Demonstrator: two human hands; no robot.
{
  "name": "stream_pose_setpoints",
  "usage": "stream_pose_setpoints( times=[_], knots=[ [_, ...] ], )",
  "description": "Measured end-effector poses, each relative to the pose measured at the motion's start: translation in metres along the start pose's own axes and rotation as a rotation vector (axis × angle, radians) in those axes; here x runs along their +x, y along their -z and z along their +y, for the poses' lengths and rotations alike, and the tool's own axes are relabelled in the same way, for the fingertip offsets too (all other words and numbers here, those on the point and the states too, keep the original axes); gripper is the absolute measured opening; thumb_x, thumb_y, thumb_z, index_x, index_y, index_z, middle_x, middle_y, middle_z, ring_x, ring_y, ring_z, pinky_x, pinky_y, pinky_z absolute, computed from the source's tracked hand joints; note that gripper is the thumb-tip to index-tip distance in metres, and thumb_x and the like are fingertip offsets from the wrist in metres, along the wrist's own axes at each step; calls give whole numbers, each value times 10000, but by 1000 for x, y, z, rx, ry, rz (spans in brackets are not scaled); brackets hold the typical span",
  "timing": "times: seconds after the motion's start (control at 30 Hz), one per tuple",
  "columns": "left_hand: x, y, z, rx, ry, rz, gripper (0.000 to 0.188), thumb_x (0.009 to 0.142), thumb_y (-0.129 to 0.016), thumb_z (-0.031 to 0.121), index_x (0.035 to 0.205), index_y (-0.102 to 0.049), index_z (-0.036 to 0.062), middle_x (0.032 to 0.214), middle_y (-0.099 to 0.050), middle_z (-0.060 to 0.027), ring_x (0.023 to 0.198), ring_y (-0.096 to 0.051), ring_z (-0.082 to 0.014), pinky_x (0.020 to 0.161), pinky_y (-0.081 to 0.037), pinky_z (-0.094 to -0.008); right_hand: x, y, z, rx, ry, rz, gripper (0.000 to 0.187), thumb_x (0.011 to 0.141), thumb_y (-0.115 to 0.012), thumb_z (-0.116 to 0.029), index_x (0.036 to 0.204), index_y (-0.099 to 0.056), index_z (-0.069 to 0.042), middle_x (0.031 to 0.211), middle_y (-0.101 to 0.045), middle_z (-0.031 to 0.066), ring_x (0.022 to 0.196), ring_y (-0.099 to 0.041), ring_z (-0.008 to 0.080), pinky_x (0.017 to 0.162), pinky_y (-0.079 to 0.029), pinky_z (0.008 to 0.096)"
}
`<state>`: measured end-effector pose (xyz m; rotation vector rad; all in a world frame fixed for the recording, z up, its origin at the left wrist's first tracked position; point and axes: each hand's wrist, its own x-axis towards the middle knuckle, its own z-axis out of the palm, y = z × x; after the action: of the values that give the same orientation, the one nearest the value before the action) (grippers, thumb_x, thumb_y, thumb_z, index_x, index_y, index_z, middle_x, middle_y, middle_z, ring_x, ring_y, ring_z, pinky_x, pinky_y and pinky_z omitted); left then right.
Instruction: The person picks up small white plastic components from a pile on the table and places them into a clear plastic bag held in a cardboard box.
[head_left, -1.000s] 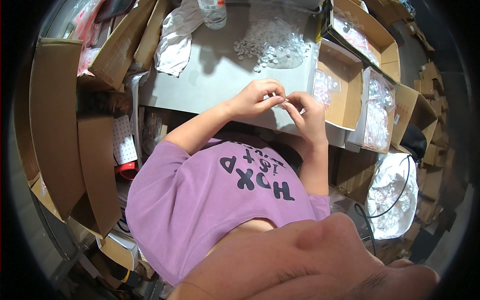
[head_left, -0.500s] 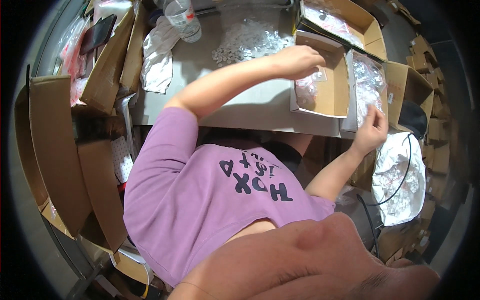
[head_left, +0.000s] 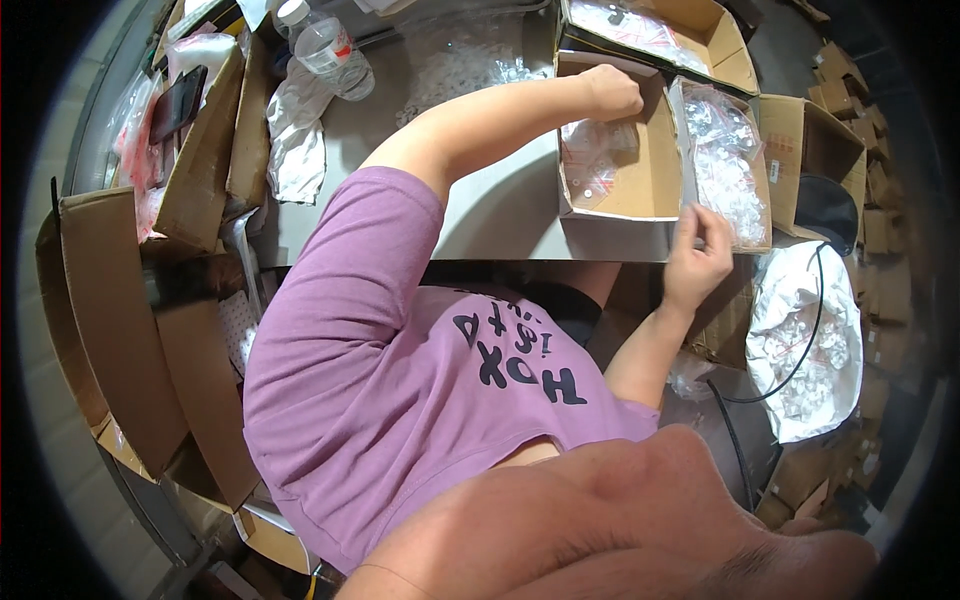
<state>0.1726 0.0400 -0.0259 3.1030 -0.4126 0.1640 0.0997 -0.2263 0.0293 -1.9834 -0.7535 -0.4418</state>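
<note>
Above the far left part of an open cardboard box (head_left: 650,180), my left hand (head_left: 612,93) is closed like a fist. What its fingers hold, if anything, is hidden. Small clear plastic bags with red print (head_left: 590,165) lie along the left side of this box, just below that hand. My right hand (head_left: 700,258) is at the box's near right corner, thumb and fingers drawn together. I cannot make out anything between them. Right beside it stands a narrower box filled with clear bags of small pale parts (head_left: 728,170).
Loose small clear pieces (head_left: 470,75) lie on the grey table (head_left: 480,225) behind my left forearm. A plastic bottle (head_left: 335,58) and white cloth (head_left: 297,140) are at the left. A white sack of parts (head_left: 805,345) with a black cable (head_left: 822,300) across it is at right.
My right hand has moved left, from over the bags to the open box's near corner. My left hand has shifted slightly farther over the box. The whole view has tilted a little.
</note>
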Motion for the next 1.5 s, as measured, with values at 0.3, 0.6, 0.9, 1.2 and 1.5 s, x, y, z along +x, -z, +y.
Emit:
stream_pose_setpoints(
  times=[0.3, 0.6, 0.9, 1.2, 1.5],
  knots=[
    [-99, 68, -8, -1281, 433, 534, 125, 814, -684, 94, 854, -627, -9, 774, -629, -81, 717, -636, -149, 664, -523, -268, -38, -89, -64, 292, 239, -1027, 285, 802, -654, -104, 1077, -631, -30, 1032, -624, 180, 900, -613, 360, 821, -497, 401],
    [-280, 45, 28, -1516, 724, 810, 140, 906, -622, 90, 1000, -633, -13, 884, -659, -63, 813, -630, -118, 727, -530, -256, -36, -216, -57, -83, 302, -564, 432, 789, -517, 20, 1220, -536, 32, 1223, -507, 242, 1120, -475, 416, 993, -404, 450],
    [-327, 19, 75, -1401, 962, 892, 129, 890, -658, 116, 892, -646, -13, 797, -651, -41, 709, -578, -75, 645, -467, -216, -33, -215, -65, 114, 395, -749, 378, 737, -559, 54, 1108, -611, -2, 1147, -571, 182, 1088, -512, 370, 951, -434, 411],
    [-323, 17, 85, -1273, 986, 817, 126, 848, -704, 107, 819, -647, -1, 729, -627, -10, 656, -537, -51, 603, -428, -200, -34, -184, -60, 213, 106, -859, 412, 711, -667, -39, 1119, -618, -13, 1105, -585, 169, 1049, -562, 325, 939, -446, 379],
    [-320, 25, 94, -1401, 890, 684, 126, 845, -695, 96, 871, -704, -28, 715, -655, -17, 638, -560, -48, 586, -445, -205, -36, -196, -68, 40, 222, -725, 244, 729, -691, -110, 969, -697, -66, 1000, -615, 129, 965, -576, 314, 856, -473, 390]
  ],
)
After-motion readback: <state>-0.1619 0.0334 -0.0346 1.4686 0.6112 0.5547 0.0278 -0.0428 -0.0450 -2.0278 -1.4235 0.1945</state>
